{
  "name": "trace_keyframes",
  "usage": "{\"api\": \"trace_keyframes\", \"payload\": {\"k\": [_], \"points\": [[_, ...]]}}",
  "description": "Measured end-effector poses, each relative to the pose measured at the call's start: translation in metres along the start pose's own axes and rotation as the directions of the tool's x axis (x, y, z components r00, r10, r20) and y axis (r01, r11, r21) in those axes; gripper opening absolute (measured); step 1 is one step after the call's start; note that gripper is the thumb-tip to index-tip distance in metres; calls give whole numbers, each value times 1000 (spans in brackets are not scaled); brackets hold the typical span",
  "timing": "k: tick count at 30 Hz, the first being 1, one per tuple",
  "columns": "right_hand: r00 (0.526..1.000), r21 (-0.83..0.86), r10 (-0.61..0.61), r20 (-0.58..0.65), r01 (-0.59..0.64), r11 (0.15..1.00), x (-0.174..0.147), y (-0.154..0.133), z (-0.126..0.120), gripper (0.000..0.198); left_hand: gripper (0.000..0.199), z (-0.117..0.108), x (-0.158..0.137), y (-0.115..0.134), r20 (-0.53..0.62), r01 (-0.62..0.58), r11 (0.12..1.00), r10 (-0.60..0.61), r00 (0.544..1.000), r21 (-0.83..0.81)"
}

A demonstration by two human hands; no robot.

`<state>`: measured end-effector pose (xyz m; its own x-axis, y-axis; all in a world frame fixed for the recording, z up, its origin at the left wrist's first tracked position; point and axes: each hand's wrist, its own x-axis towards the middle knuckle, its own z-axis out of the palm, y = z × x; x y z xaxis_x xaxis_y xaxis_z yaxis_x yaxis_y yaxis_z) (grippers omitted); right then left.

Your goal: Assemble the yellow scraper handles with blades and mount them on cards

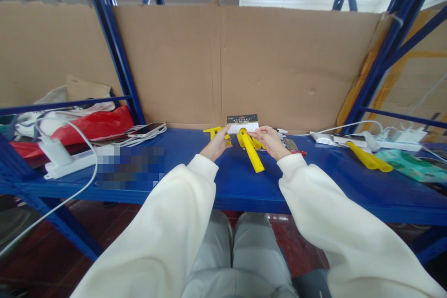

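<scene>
Over the middle of the blue shelf, a black-and-white packaging card (242, 123) is held up between both hands. My left hand (217, 144) pinches its left edge, and my right hand (271, 141) grips its right lower corner. A yellow tool handle (253, 152) with a ring at its top sits in front of the card, pointing towards me. Whether it is fastened to the card I cannot tell. Behind my left hand lies a yellow T-shaped piece (212, 131). More yellow tubular parts (257, 144) are partly hidden beside the handle.
Right of my hand lies a red-handled tool (298, 152). Farther right are two yellow tubes (369, 158), a green packet (412, 164) and a white power strip (401, 142). Left are a phone (147, 129), a red bag (99, 125) and a charging cable (93, 163). Cardboard (279, 65) walls the back.
</scene>
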<state>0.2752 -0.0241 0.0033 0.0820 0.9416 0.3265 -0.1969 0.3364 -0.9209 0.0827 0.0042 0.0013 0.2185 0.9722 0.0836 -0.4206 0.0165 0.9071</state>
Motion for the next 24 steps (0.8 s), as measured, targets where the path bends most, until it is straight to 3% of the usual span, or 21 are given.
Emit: {"api": "trace_keyframes", "payload": {"k": [5, 7, 9, 13, 19, 24], "points": [[998, 20, -29, -56, 30, 999, 1, 0, 1, 26, 27, 4, -6, 1, -164, 21, 990, 2, 986, 143], [997, 18, -29, -72, 31, 999, 2, 1, 1, 26, 27, 6, -9, 0, -95, 20, 983, -2, 996, 184], [996, 21, -28, -83, 30, 999, 3, 2, 1, 28, 30, 6, -11, -3, 55, 14, 977, -26, 998, 213], [998, 27, -37, -58, 39, 999, 4, 4, 0, 34, 42, 9, -17, -9, 240, -76, 971, 19, 971, 229], [999, 24, -21, -24, 21, 999, 3, 3, 0, 30, 79, 13, -26, -13, 330, -120, 970, 45, 943, 212], [1000, 34, -19, -6, 20, 999, 1, 2, 2, 26, 93, 13, -23, -17, 308, -172, 962, 101, 946, 211]]}}
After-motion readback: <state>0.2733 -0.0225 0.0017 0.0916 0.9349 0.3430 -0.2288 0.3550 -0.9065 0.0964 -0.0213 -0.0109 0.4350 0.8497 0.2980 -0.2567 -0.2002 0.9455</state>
